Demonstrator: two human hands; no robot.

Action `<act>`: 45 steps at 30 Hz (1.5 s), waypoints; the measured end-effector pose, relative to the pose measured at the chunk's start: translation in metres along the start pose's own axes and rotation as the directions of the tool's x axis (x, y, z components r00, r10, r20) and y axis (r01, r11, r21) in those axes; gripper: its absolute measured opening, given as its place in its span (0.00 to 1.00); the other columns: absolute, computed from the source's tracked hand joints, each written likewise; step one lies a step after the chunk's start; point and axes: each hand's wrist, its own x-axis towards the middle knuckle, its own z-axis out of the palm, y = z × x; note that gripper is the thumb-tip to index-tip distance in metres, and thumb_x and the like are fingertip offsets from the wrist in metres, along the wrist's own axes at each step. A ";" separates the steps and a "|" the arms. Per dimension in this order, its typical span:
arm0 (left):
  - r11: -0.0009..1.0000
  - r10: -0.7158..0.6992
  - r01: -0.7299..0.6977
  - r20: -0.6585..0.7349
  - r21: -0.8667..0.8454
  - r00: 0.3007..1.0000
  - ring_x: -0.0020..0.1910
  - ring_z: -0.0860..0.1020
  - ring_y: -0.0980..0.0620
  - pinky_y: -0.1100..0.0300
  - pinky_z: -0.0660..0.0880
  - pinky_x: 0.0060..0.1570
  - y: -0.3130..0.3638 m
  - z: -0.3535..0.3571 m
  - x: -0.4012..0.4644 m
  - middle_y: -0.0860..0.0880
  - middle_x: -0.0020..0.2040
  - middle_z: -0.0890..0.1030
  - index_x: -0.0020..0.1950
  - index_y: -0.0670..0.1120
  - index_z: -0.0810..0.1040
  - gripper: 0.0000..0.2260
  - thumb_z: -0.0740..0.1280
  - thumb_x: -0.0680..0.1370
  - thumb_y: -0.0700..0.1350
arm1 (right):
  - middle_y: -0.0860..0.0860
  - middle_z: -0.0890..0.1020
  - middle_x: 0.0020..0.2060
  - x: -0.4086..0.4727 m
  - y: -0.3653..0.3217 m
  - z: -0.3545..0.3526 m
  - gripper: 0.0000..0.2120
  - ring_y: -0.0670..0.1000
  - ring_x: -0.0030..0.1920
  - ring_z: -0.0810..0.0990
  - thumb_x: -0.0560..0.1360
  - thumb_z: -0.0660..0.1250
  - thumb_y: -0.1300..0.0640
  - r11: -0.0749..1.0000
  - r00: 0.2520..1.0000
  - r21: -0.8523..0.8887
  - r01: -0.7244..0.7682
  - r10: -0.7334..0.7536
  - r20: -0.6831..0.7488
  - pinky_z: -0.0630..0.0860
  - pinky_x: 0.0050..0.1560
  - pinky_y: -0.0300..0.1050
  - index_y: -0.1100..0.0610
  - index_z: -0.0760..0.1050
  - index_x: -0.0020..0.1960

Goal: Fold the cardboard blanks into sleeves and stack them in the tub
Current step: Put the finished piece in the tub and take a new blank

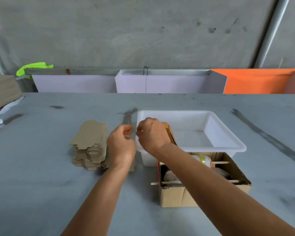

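Note:
A stack of flat brown cardboard blanks [90, 143] lies on the grey table left of centre. The white plastic tub [228, 143] stands to its right. Against the tub's left inner wall stands a folded brown sleeve [169, 133], mostly hidden behind my right hand. My right hand [152, 133] hovers over the tub's left rim with loosely curled fingers that hold nothing I can see. My left hand [121, 145] hangs between the stack and the tub, its fingers also loosely curled and empty. The two hands are close together but apart.
An open cardboard box [174, 196] sits in front of the tub, under my right forearm, with a tape roll [203, 159] and thin wooden sticks [220, 162] across it. White and orange panels [254, 80] line the table's far edge. Flat boards [2, 91] lie far left.

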 end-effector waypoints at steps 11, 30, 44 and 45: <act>0.995 -0.096 0.092 -0.175 -0.033 0.980 0.53 0.80 0.44 0.53 0.74 0.59 -0.025 -0.055 -0.003 0.41 0.50 0.83 0.52 0.38 0.81 0.20 0.56 0.68 0.26 | 0.61 0.75 0.60 -0.046 -0.051 0.058 0.15 0.60 0.63 0.71 0.77 0.64 0.62 0.906 0.908 -0.314 0.286 -0.151 0.390 0.72 0.57 0.50 0.63 0.72 0.63; 0.987 -0.149 0.137 -0.158 -0.080 0.976 0.47 0.81 0.47 0.60 0.74 0.52 -0.049 -0.078 -0.018 0.47 0.43 0.83 0.47 0.43 0.81 0.14 0.61 0.70 0.29 | 0.57 0.81 0.46 -0.077 -0.050 0.058 0.08 0.58 0.49 0.78 0.73 0.63 0.69 0.901 0.942 -0.297 0.317 -0.261 0.212 0.67 0.43 0.46 0.61 0.76 0.50; 0.881 -0.277 0.362 0.287 -0.305 0.917 0.34 0.78 0.55 0.63 0.70 0.24 -0.020 -0.086 -0.054 0.49 0.42 0.82 0.54 0.42 0.79 0.13 0.74 0.71 0.39 | 0.47 0.69 0.23 -0.144 0.007 -0.032 0.18 0.44 0.28 0.66 0.73 0.70 0.60 0.562 0.916 0.762 -0.321 0.388 0.101 0.66 0.31 0.38 0.55 0.71 0.26; 0.878 -0.266 0.365 0.318 -0.311 0.910 0.31 0.78 0.56 0.63 0.69 0.22 -0.016 -0.085 -0.058 0.51 0.37 0.82 0.51 0.43 0.81 0.09 0.73 0.71 0.38 | 0.48 0.71 0.25 -0.152 0.014 -0.035 0.17 0.45 0.29 0.69 0.73 0.71 0.60 0.519 0.905 0.780 -0.349 0.401 0.138 0.68 0.32 0.39 0.54 0.73 0.26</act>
